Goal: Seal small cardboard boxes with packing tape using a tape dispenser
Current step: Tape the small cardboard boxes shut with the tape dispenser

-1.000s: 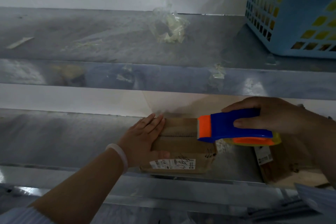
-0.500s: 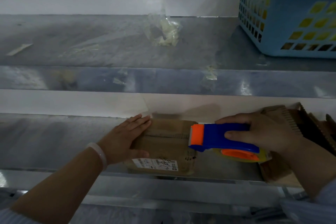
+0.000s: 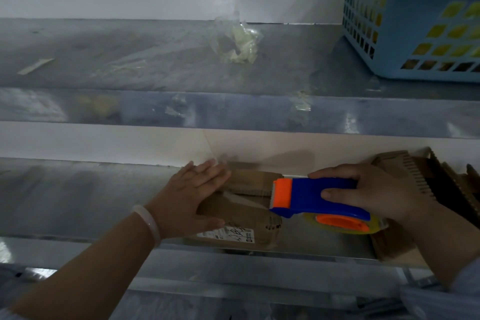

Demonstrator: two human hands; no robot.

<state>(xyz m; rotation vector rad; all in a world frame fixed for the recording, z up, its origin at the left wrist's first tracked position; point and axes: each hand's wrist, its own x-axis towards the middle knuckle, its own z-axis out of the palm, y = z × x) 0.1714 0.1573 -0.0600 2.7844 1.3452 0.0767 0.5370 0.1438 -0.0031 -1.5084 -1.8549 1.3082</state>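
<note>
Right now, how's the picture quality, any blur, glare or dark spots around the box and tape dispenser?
Head view: dim overall; cardboard box lies in shade; tape dispenser reads fairly sharp; pale glare on the upper shelf edge; bottom foreground blurred.

Dim, soft, slightly blurred; wide-angle bending at edges.
</note>
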